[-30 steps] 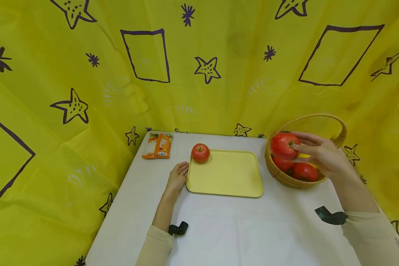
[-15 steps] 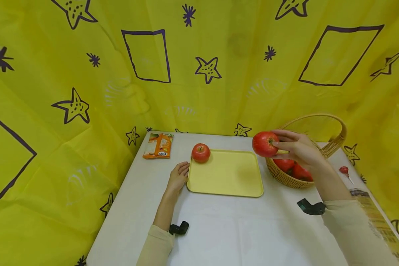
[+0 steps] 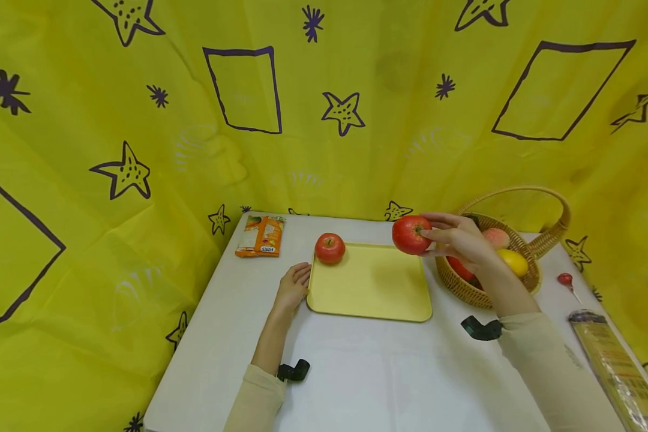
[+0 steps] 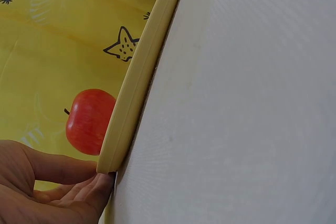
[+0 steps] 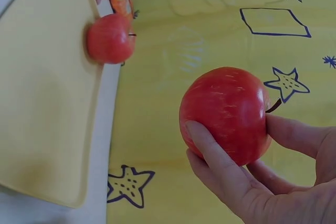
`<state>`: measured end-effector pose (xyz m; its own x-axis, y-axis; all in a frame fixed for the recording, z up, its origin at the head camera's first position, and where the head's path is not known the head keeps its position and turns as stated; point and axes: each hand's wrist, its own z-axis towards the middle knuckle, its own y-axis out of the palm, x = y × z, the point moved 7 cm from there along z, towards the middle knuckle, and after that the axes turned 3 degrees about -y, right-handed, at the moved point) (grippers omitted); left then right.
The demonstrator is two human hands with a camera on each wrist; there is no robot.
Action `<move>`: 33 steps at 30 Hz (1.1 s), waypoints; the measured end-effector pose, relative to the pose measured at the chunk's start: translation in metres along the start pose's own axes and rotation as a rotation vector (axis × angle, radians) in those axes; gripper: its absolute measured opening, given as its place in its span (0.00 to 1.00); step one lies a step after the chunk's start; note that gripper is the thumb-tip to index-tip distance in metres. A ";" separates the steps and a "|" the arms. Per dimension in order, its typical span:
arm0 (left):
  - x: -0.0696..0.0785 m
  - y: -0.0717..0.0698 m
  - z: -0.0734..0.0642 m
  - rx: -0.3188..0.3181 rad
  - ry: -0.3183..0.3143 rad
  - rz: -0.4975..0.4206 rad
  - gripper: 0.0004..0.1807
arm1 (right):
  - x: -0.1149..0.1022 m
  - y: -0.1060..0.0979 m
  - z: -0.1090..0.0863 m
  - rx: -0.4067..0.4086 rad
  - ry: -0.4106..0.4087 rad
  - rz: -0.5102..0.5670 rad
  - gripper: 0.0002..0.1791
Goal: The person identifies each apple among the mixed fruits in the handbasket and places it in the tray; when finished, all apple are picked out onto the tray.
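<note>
Overhead first: head view put the yellow tray (image 3: 367, 291) centre, left hand (image 3: 293, 289) at its nine o'clock edge, presumably to steady it. Resting apple (image 3: 330, 248) sat at the tray's ten o'clock corner, perhaps leaving room beside it. Right hand (image 3: 463, 241) held the raised apple (image 3: 409, 234) aloft near the one o'clock corner; basket (image 3: 461, 291) with fruit (image 3: 513, 263) stood at three o'clock, so reach looked short. Left wrist view: thumb and fingers (image 4: 62, 168) pinched the tray rim (image 4: 118, 114), likely against sliding. Right wrist view: digits (image 5: 216, 157) clamped the raised apple from opposite sides, stem (image 5: 274, 106) uncovered, a grip probably suited to something round.
</note>
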<state>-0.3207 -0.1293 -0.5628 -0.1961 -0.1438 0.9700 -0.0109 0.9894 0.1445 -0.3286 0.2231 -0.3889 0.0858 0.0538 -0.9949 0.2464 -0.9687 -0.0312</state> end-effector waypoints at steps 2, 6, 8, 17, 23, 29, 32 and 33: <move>0.000 0.000 0.000 0.003 -0.007 -0.002 0.47 | 0.002 0.004 0.003 -0.003 0.003 -0.002 0.35; 0.001 0.000 0.000 0.000 -0.004 0.001 0.47 | 0.005 0.011 0.010 -0.004 0.004 0.006 0.34; 0.002 0.001 -0.001 -0.003 -0.001 0.002 0.47 | 0.007 0.015 0.013 -0.006 0.010 0.012 0.34; 0.001 0.001 -0.002 -0.001 -0.011 -0.005 0.46 | 0.017 0.029 0.028 -0.023 0.031 -0.007 0.34; -0.001 0.000 0.000 0.002 -0.011 -0.007 0.46 | 0.024 0.037 0.038 -0.015 0.042 -0.002 0.35; 0.000 0.001 -0.002 -0.005 -0.006 0.003 0.46 | 0.037 0.042 0.049 -0.011 0.088 -0.008 0.36; 0.000 0.001 -0.002 -0.005 -0.004 0.001 0.46 | 0.040 0.048 0.053 -0.014 0.094 -0.019 0.36; 0.000 0.001 -0.002 -0.005 -0.004 -0.001 0.46 | 0.041 0.049 0.054 -0.015 0.094 -0.021 0.36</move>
<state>-0.3188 -0.1279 -0.5621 -0.1997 -0.1449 0.9691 -0.0059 0.9892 0.1467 -0.3654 0.1642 -0.4365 0.1706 0.0973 -0.9805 0.2635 -0.9634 -0.0498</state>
